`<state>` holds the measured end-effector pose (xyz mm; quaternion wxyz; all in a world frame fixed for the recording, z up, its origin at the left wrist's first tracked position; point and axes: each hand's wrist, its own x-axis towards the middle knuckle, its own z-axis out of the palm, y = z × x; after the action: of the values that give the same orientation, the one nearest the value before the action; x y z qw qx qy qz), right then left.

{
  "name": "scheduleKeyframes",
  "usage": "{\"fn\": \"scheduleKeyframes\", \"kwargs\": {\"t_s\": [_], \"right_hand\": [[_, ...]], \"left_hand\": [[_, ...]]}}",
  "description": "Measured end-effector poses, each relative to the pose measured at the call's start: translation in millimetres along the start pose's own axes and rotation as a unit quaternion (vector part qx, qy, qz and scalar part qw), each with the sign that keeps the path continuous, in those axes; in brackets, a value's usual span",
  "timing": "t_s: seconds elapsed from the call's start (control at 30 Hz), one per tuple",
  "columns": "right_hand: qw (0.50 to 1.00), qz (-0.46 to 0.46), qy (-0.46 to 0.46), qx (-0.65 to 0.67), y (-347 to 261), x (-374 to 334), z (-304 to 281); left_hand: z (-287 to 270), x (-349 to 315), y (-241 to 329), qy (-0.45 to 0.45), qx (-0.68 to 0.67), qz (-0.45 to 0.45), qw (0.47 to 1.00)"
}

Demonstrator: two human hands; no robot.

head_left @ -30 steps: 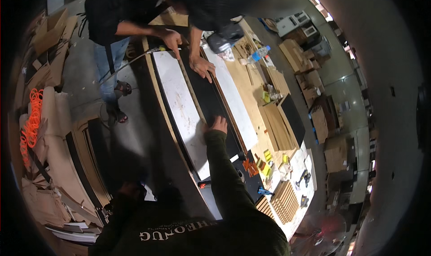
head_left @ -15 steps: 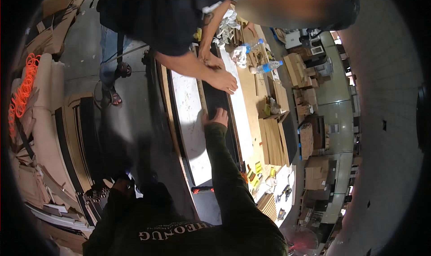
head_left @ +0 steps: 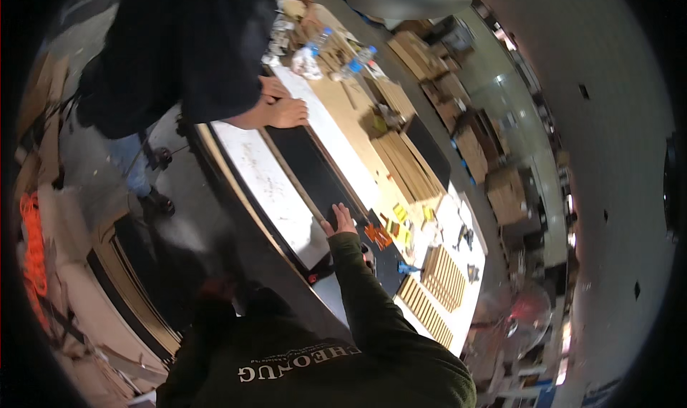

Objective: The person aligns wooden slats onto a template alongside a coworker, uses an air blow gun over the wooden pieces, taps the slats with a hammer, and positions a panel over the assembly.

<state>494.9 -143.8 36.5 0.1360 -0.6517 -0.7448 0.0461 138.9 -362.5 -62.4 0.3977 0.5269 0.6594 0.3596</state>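
My right hand [head_left: 341, 220] rests on a long black panel [head_left: 304, 156] with light wood edges, fingers spread across the dark face and thumb at the left edge. Farther up, a co-worker's two hands [head_left: 281, 107] press on the far part of the same panel. A white board [head_left: 259, 175] with smudges lies along its left side. Low at the left, in shadow, my left hand [head_left: 219, 288] hangs beside my body; its fingers are too dark and blurred to read.
Orange pieces [head_left: 377, 235], yellow pieces [head_left: 402, 225], slatted wood stacks [head_left: 444, 278] and water bottles [head_left: 361, 59] crowd the table's right side. A fan [head_left: 526, 315] stands at lower right. Stacked panels [head_left: 132, 272] and an orange coiled hose [head_left: 32, 243] lie left.
The view has turned and shifted. My right hand has slid nearer along the panel, and its fingers look more spread. The co-worker has moved to the left in view, hands still on the panel.
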Motion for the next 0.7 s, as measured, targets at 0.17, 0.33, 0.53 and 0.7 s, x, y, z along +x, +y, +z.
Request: {"fn": "scheduleKeyframes", "kwargs": {"t_s": [0.17, 0.33, 0.53, 0.7], "right_hand": [[0.985, 0.109, 0.079, 0.11, 14.8, -61.1, -12.3], [0.905, 0.215, 0.208, 0.303, 0.3, -53.0, 3.5], [0.829, 0.348, 0.194, 0.392, -4.9, -30.5, 16.0], [0.837, 0.342, 0.196, 0.38, -8.0, -33.6, 13.5]], "left_hand": [[5.5, 77.5, 146.0, -0.087, -0.091, 0.21, 0.97], [36.5, 136.5, 296.7, -0.076, 0.026, 0.45, 0.89], [102.0, 156.1, 382.9, -0.034, 0.019, 0.534, 0.844], [197.7, 199.9, 321.1, 0.005, 0.134, 0.514, 0.847]]}}
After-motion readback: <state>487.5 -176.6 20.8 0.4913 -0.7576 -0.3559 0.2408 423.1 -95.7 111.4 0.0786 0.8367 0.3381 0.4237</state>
